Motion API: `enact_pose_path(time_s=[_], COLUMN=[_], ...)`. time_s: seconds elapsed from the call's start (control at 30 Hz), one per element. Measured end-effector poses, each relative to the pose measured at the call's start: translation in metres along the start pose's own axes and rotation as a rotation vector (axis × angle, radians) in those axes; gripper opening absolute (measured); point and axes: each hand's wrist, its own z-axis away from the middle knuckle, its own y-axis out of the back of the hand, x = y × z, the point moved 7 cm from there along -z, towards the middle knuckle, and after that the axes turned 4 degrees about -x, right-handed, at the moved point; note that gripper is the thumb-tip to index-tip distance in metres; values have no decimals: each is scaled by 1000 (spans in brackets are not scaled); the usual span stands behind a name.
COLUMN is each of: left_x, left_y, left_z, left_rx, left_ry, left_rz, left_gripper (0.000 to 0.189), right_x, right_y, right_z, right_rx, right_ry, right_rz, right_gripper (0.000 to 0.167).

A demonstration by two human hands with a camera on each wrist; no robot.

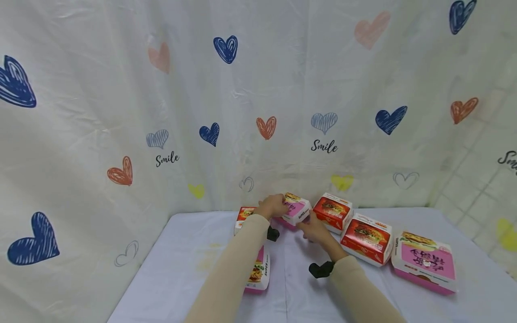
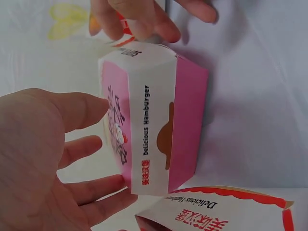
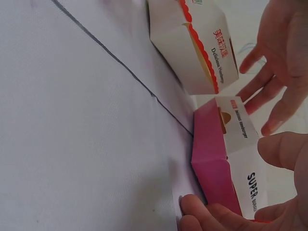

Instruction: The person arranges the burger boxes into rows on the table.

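A pink-and-white hamburger box (image 1: pixel 294 208) sits by the back curtain, between both hands. My left hand (image 1: pixel 271 206) is at its left, fingers spread; in the left wrist view the thumb and fingertips (image 2: pixel 115 183) meet the box's top and end. At the box's right front corner is my right hand (image 1: pixel 317 228), its fingers (image 2: pixel 166 29) touching that end. Left of the box stands a red-topped hamburger box (image 1: pixel 244 215), partly behind the left hand. Another pink hamburger box (image 1: pixel 260 271) lies nearer, partly hidden under the left forearm.
Two red hamburger boxes (image 1: pixel 333 211) and a larger pink one (image 1: pixel 424 262) form a slanting row on the right. A white cloth (image 1: pixel 177 260) covers the table. The heart-printed curtain (image 1: pixel 282 89) hangs right behind the boxes.
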Motion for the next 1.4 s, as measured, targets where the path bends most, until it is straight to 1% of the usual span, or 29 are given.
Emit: enact_pose_path(time_s=[0.1, 0.2, 0.27, 0.37, 0.43, 0.5, 0.57, 0.7, 0.73, 0.8, 0.9, 1.03, 1.13, 1.23, 1.37, 1.4], left_x=[3, 7, 9, 10, 10, 11, 12, 16, 18, 21, 25, 30, 35, 39, 40, 39], left_y=[-1, -1, -2, -7, -11, -13, -15, -17, -16, -16, -18, -25, -32, -39, -48, -51], left_z=[2, 7, 7, 1, -3, -4, -2, 5, 10, 16, 23, 31, 41, 51, 61, 63], left_rx=[-1, 0, 0, 5, 14, 30, 55, 120, 139, 165, 192, 235, 271, 318, 400, 411], left_ry=[-14, -47, -61, -76, -83, -99, -115, -129, -127, -118, -72, 17, 85, 130, 131, 130], left_rz=[-8, -6, -3, 15, 44, 76, 104, 122, 131, 151, 208, 340, 442, 502, 535, 549], left_gripper=[43, 47, 47, 45, 42, 39, 36, 34, 34, 33, 33, 36, 46, 51, 47, 46], right_x=[2, 3, 4, 6, 7, 7, 8, 11, 12, 13, 16, 19, 22, 23, 23, 23], right_y=[2, 4, 5, 7, 9, 10, 12, 15, 16, 18, 22, 27, 31, 32, 31, 31], right_z=[0, -1, -2, -2, -1, 0, 3, 6, 7, 8, 10, 11, 12, 14, 18, 20], right_rx=[-1, 0, 4, 17, 28, 33, 38, 40, 40, 39, 42, 55, 66, 72, 82, 86], right_ry=[-19, -22, -26, -29, -25, -25, -33, -51, -51, -43, -39, -35, -28, -22, -20, -16], right_rz=[0, 4, 5, 8, 4, -1, -5, 1, 1, 7, 16, 43, 60, 70, 100, 109], right_gripper=[84, 86, 85, 83, 81, 79, 78, 78, 77, 76, 77, 76, 73, 72, 73, 73])
